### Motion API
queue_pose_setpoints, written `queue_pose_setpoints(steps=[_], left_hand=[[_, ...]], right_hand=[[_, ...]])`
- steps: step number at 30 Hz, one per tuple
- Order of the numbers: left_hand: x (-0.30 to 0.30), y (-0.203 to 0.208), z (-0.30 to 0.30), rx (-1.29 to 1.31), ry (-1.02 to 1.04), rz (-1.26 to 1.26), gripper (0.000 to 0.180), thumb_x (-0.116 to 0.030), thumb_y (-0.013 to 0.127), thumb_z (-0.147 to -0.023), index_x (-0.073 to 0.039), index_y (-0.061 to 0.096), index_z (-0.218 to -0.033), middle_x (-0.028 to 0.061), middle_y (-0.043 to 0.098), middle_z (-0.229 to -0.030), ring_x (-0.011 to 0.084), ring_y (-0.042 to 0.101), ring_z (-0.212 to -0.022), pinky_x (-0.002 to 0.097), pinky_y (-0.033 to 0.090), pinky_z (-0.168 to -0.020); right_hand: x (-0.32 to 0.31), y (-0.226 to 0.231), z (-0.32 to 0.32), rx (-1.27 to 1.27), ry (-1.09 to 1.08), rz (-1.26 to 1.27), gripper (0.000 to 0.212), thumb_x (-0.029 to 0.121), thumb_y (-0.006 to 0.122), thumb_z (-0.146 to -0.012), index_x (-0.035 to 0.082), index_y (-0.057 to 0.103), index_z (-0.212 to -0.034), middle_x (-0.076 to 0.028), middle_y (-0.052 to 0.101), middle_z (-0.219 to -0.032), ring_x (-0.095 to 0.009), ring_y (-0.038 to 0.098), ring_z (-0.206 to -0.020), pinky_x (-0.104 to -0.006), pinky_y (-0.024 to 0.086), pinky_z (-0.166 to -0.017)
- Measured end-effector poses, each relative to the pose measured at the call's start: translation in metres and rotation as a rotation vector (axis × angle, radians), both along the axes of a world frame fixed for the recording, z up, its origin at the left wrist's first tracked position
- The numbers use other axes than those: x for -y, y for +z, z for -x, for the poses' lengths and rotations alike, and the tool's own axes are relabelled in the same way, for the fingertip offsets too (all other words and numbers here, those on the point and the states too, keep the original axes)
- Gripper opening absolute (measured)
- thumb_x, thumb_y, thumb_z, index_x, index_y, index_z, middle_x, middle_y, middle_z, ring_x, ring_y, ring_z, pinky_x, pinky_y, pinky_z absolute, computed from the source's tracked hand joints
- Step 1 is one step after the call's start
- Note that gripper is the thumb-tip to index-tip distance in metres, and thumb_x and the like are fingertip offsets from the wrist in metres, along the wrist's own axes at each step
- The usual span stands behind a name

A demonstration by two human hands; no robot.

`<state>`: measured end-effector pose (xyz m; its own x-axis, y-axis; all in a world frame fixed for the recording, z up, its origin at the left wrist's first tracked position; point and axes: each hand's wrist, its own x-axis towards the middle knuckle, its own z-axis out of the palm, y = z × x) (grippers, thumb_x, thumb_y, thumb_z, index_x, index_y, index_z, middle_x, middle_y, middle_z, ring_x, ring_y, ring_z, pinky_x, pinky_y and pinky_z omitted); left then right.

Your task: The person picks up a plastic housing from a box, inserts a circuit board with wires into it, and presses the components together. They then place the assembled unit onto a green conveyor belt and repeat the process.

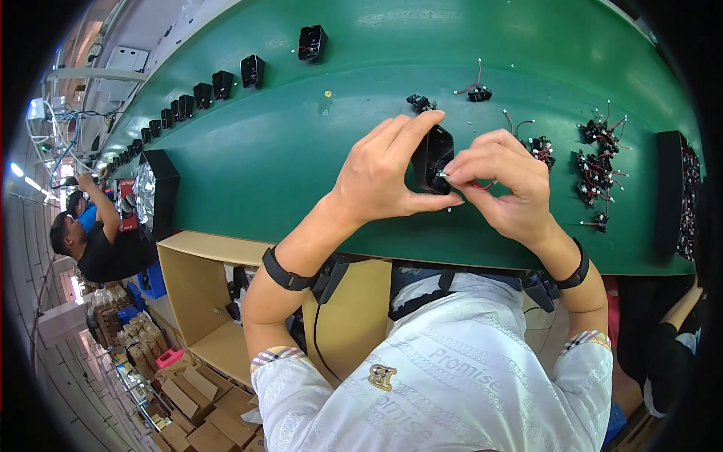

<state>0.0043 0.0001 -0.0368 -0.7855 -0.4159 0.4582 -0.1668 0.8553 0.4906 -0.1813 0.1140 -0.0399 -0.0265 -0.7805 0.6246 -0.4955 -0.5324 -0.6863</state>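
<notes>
My left hand (376, 172) grips a black plastic housing (432, 157), fingers along its far end and thumb at its near end. The housing is tilted, with its open hollow side toward my right hand. In my right hand (510, 181), thumb and fingers pinch a small white connector (443, 174) at the housing's edge. A red wire (482, 184) runs out beneath those fingers. Whether the connector is seated in anything is hidden. Just beyond my left fingertips lies a small black part (419, 102).
Several wired black parts (595, 172) lie in clusters at right, beside a black bin (669, 194). One wired part (479, 93) sits farther off. A row of black housings (252, 71) runs along the far left of the green table (256, 166). An open cardboard box (197, 275) stands below.
</notes>
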Motion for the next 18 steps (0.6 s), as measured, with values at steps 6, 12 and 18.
queue_pose_setpoints(steps=[6,12,18], left_hand=[[-0.0013,-0.004,0.0031,-0.051,0.001,0.125,0.095,-0.037,0.095,-0.056,0.001,0.057,-0.135,0.0139,0.065,-0.103,0.0299,0.064,-0.087,0.0387,0.056,-0.075],[-0.002,-0.0026,0.0063,-0.077,0.015,0.231,0.097,-0.036,0.094,-0.057,0.0,0.056,-0.138,0.0121,0.065,-0.104,0.0278,0.063,-0.086,0.0366,0.055,-0.074],[0.003,-0.0001,0.0046,-0.063,0.021,0.257,0.098,-0.038,0.094,-0.057,0.001,0.056,-0.139,0.0121,0.065,-0.104,0.0272,0.063,-0.085,0.0363,0.055,-0.074]], right_hand=[[-0.0021,0.0015,0.0018,0.018,-0.012,-0.028,0.024,-0.011,0.077,-0.067,0.005,0.07,-0.083,-0.006,0.075,-0.088,-0.02,0.065,-0.08,-0.0288,0.051,-0.065],[-0.0078,0.0024,0.006,-0.04,-0.031,-0.036,0.025,-0.011,0.077,-0.067,0.006,0.07,-0.083,-0.006,0.076,-0.087,-0.02,0.065,-0.078,-0.0285,0.051,-0.068],[-0.0047,0.0021,0.0,-0.034,-0.047,-0.011,0.026,-0.011,0.078,-0.066,0.006,0.07,-0.084,-0.005,0.076,-0.088,-0.02,0.066,-0.076,-0.0298,0.051,-0.07]])
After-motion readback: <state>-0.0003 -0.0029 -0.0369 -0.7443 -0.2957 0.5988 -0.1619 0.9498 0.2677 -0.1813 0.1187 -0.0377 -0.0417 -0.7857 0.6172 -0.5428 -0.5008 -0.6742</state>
